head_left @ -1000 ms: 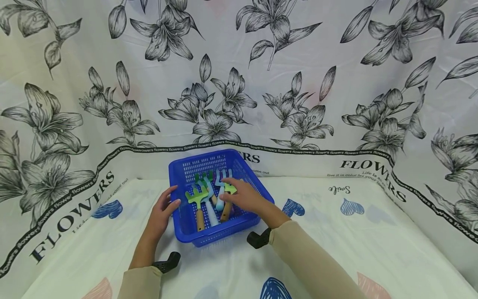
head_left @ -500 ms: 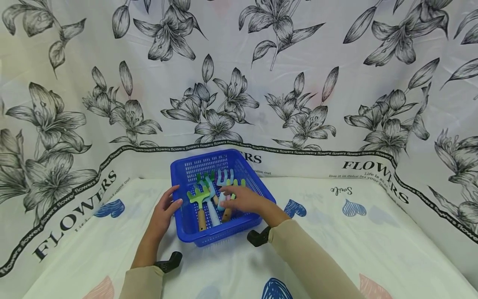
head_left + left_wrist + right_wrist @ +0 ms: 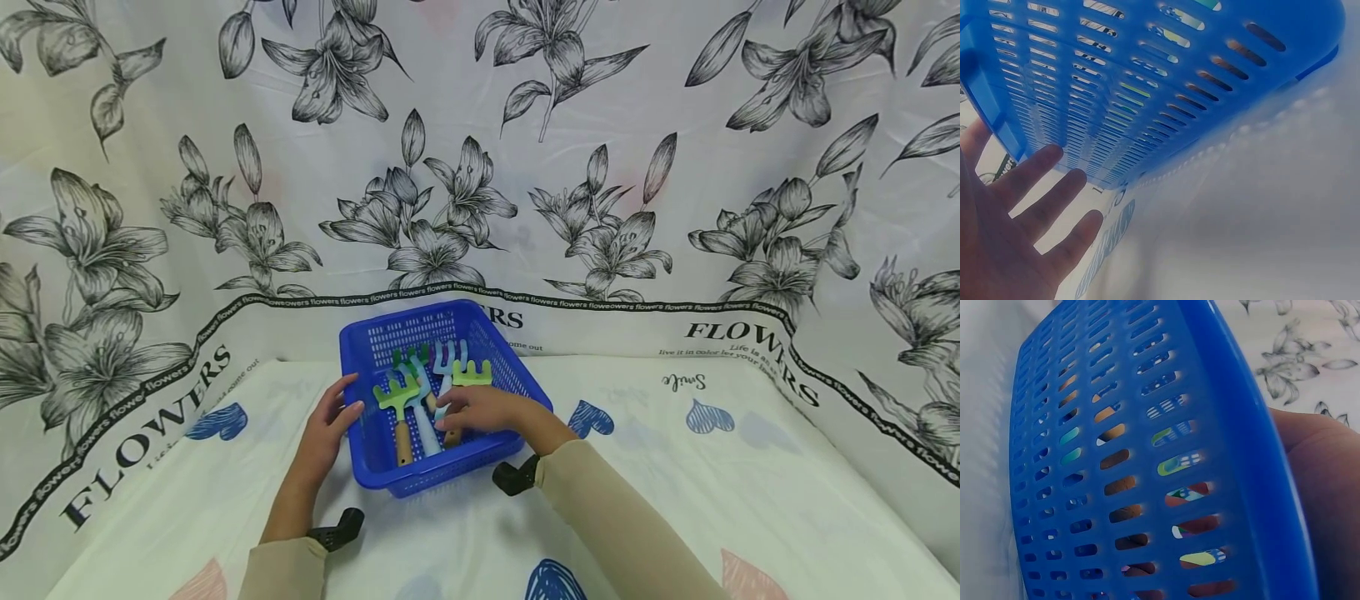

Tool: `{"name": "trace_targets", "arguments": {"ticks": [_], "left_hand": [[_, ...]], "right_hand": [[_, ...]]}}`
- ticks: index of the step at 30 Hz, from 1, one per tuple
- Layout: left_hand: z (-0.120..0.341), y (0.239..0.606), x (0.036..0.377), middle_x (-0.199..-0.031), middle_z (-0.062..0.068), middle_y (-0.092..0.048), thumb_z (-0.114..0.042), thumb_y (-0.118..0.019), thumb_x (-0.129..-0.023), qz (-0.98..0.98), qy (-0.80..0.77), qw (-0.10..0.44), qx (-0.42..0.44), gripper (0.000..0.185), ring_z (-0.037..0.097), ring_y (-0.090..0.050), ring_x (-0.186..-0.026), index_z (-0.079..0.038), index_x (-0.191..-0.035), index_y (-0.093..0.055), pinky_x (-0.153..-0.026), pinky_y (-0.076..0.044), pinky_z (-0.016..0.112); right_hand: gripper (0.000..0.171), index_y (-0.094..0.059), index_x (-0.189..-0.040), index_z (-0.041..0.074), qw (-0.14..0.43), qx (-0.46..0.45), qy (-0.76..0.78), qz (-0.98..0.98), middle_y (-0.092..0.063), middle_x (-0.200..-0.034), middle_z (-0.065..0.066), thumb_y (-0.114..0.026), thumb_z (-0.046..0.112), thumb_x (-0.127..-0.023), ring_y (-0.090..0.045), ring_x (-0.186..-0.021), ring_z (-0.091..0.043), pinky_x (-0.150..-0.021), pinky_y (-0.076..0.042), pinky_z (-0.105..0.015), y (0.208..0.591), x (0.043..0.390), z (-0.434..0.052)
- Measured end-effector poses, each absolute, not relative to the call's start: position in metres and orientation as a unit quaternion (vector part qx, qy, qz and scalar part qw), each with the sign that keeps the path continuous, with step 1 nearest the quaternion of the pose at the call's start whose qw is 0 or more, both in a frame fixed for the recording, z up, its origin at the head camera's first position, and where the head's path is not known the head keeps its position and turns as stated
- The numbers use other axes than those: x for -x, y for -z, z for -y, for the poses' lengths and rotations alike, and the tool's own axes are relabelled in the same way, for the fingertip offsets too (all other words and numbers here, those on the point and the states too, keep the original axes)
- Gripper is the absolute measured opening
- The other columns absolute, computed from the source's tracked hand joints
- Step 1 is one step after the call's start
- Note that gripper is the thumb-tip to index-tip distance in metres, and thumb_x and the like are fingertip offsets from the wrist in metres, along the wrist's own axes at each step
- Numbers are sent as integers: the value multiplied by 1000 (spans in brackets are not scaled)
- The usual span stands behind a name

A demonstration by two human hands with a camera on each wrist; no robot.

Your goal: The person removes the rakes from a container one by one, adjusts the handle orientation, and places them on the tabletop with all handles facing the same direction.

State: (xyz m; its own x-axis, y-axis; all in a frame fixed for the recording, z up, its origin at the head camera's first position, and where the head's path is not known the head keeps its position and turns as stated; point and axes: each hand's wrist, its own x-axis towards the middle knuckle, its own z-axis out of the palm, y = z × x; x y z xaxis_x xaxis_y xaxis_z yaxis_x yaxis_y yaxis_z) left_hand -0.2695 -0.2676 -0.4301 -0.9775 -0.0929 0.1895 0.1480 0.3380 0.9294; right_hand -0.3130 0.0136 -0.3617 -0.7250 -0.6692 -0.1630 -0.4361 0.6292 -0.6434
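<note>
A blue plastic basket (image 3: 375, 477) holds several small hand rakes. My left hand (image 3: 327, 425) is at its left rim; in the left wrist view its fingers (image 3: 1054, 206) spread along the outer wall. My right hand (image 3: 483, 410) is inside the basket, over the handles at the right. A light green rake (image 3: 471, 377) with a wooden handle lies partly under it. Close to its fingertips is a light blue rake (image 3: 448, 367); I cannot tell if they grip a handle. To the left lie another light green rake (image 3: 397, 397), a second light blue rake (image 3: 425, 425) and a dark green rake (image 3: 411, 357).
The basket stands on a white cloth (image 3: 675, 500) printed with hearts. Behind it hangs a flowered curtain (image 3: 600, 108). Black wrist cameras (image 3: 337, 529) sit below both hands, and the basket wall (image 3: 1122, 456) fills much of the right wrist view.
My right hand has shifted slightly toward the basket's near side, lowering over the handles. More of the right light green rake's head shows. My left hand stays at the rim.
</note>
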Motion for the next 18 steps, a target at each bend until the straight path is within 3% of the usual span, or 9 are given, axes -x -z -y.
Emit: {"name": "trace_targets", "arguments": {"ticks": [18], "left_hand": [[266,428,267,-156,18,-26,-38,-51,-99,813,568,122,36,60,44,-28,-139,-23,-153,-29,-105,-28,64]], "right_hand": [[51,-60,-130,9,123,294,381,-868,-64,-119,-5,-70,38,-89,-58,-108,-19,-96,-46,-42,360,310,-19]]}}
